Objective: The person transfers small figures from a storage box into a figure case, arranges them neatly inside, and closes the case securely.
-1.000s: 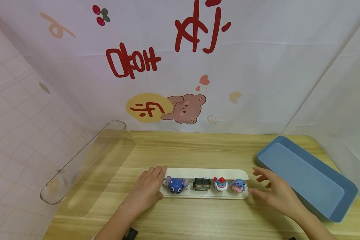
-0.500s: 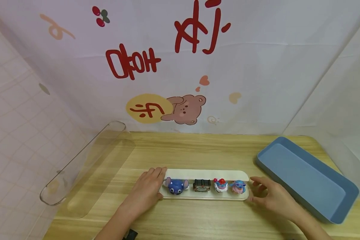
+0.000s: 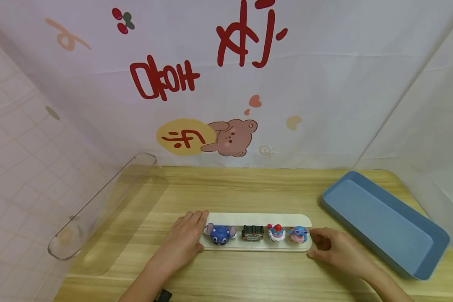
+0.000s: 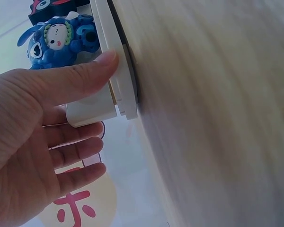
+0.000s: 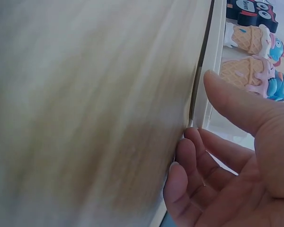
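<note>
A long white display stand with a raised back step lies across the table. Its row holds a blue big-eared figure, a dark block-shaped figure with a face, a red-topped cone figure and a cone figure with sunglasses. My left hand grips the stand's left end. In the left wrist view its thumb lies over the front edge. My right hand holds the right end between its thumb at the front edge and its fingers at the end.
A clear plastic cover lies at the far left of the wooden table. Close to my right hand, a shallow blue tray sits at an angle. A printed white cloth hangs behind the table.
My right hand has moved left and its fingers have closed in on the stand's right end. My left hand keeps its grip on the other end. The camera view has shifted slightly.
</note>
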`<action>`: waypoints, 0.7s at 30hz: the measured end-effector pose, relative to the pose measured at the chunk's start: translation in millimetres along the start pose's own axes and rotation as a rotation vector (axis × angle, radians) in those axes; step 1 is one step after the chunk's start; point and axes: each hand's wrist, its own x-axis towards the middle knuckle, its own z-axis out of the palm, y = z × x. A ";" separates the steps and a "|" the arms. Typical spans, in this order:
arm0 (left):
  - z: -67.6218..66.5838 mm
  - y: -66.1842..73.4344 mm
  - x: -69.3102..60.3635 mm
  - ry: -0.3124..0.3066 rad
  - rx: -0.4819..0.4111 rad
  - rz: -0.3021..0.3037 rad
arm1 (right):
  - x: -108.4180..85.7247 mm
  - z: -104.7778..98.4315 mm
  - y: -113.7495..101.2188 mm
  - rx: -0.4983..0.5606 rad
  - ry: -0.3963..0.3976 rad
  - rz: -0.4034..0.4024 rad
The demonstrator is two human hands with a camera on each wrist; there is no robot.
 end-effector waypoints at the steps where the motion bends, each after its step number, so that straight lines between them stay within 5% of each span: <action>1: -0.3 0.0 0.0 0.002 0.000 0.001 | 0.2 -0.1 -0.1 0.005 -0.001 0.005; 13: -15.4 -4.7 -5.3 -0.101 -0.119 -0.027 | 0.4 1.1 0.8 0.016 -0.003 -0.019; 21: -38.7 -20.5 -11.7 0.017 -0.034 -0.005 | 1.5 2.8 1.8 0.016 -0.018 -0.001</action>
